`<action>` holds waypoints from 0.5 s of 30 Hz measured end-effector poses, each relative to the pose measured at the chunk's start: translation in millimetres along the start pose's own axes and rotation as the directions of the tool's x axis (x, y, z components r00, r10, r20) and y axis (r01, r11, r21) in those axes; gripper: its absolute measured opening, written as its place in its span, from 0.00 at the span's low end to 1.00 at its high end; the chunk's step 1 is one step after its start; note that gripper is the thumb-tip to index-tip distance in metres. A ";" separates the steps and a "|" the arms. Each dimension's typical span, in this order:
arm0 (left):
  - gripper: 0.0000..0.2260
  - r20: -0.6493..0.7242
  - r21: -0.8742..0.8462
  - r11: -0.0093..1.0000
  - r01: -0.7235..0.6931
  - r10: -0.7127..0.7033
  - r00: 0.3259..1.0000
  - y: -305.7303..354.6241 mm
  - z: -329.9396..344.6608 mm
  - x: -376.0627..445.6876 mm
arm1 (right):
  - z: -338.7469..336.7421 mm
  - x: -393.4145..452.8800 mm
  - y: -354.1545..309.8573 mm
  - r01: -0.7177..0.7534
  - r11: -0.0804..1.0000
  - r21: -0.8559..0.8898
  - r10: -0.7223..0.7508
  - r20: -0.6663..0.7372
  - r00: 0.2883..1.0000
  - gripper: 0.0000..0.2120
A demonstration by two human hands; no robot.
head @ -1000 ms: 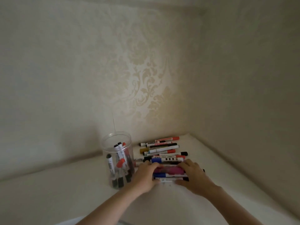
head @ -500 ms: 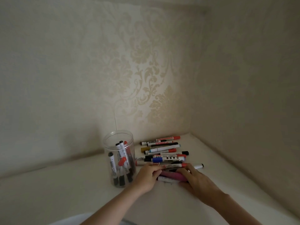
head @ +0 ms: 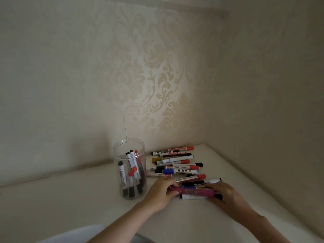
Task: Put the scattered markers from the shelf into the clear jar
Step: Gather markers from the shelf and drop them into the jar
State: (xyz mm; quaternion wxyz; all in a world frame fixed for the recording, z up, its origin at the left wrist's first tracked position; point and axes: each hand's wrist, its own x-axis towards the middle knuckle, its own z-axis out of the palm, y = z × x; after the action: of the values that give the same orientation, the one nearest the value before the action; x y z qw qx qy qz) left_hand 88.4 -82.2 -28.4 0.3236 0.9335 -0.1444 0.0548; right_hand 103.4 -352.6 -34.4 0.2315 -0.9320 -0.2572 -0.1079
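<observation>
A clear jar point(head: 129, 148) stands upright on the cream shelf point(head: 70, 199) with several markers inside. To its right lies a pile of scattered markers point(head: 177, 162) in red, blue, black and white. At the pile's near edge a magenta marker point(head: 192, 191) lies crosswise on a few others. My left hand point(head: 158, 193) grips its left end with curled fingers. Over the right end rests my right hand point(head: 226, 193), closing the small bundle between both hands. The markers under the magenta one are partly hidden.
Patterned wallpaper walls point(head: 157, 85) close the shelf at the back and on the right, meeting in a corner behind the pile. Bare shelf surface stretches left of the jar and toward me. A pale rounded edge point(head: 70, 234) shows at the bottom.
Both hands have stayed at the near edge of the pile, squeezing the magenta marker and those beneath it together. My view has tilted up slightly, so the jar and pile sit lower.
</observation>
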 end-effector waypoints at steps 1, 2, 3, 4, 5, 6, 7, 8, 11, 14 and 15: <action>0.07 -0.009 -0.029 0.999 0.013 -0.013 1.000 1.0 -0.2 0.5 | -1.9 -2.0 1.1 0.007 1.000 -0.015 -0.007 0.007 1.000 0.18; 0.06 -0.030 -0.082 0.996 0.031 -0.034 0.999 2.3 -1.3 1.5 | -3.9 -4.0 2.3 0.015 1.000 -0.025 -0.014 0.012 1.000 0.17; 0.06 -0.058 -0.147 0.988 0.054 -0.063 0.996 3.6 -3.1 3.2 | -6.9 -5.8 2.7 0.019 1.000 -0.025 -0.018 0.015 1.000 0.17; 0.06 -0.080 -0.221 0.972 0.079 -0.099 0.992 5.3 -5.7 5.1 | -10.5 -7.6 3.4 0.018 1.000 -0.014 -0.017 0.017 1.000 0.16; 0.06 -0.085 -0.301 0.948 0.106 -0.137 0.987 6.8 -8.7 7.2 | -15.0 -8.9 3.8 0.007 1.000 0.005 -0.007 0.013 1.000 0.15; 0.06 -0.077 -0.378 0.917 0.128 -0.169 0.983 8.2 -11.8 9.2 | -20.2 -9.8 4.0 -0.013 0.999 0.036 0.012 0.001 1.000 0.14; 0.07 -0.063 -0.431 0.890 0.146 -0.191 0.979 8.8 -14.0 11.3 | -26.3 -10.6 4.6 -0.049 0.995 0.085 0.050 -0.015 0.999 0.14; 0.07 -0.049 -0.458 0.876 0.155 -0.199 0.979 10.0 -15.7 12.4 | -32.7 -12.1 5.9 -0.094 0.983 0.155 0.101 -0.035 0.994 0.13; 0.05 -0.047 -0.353 0.926 0.136 -0.163 0.985 8.5 -9.9 18.0 | -53.0 -20.5 18.6 -0.230 0.918 0.322 0.258 -0.048 0.965 0.12; 0.04 -0.040 -0.113 0.989 0.090 -0.095 0.995 8.7 2.0 19.0 | -63.1 -31.2 31.9 -0.328 0.882 0.338 0.347 0.007 0.938 0.12; 0.05 -0.043 -0.037 0.997 0.062 -0.064 0.997 6.8 6.4 18.8 | -63.2 -34.2 34.4 -0.359 0.868 0.343 0.376 0.019 0.926 0.12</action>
State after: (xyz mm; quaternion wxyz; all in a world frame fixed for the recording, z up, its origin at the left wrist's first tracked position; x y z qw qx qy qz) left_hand 104.3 -95.7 -25.7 0.3450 0.9302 -0.1086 0.0628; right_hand 87.5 -424.3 -3.3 0.4116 -0.9067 -0.0842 -0.0384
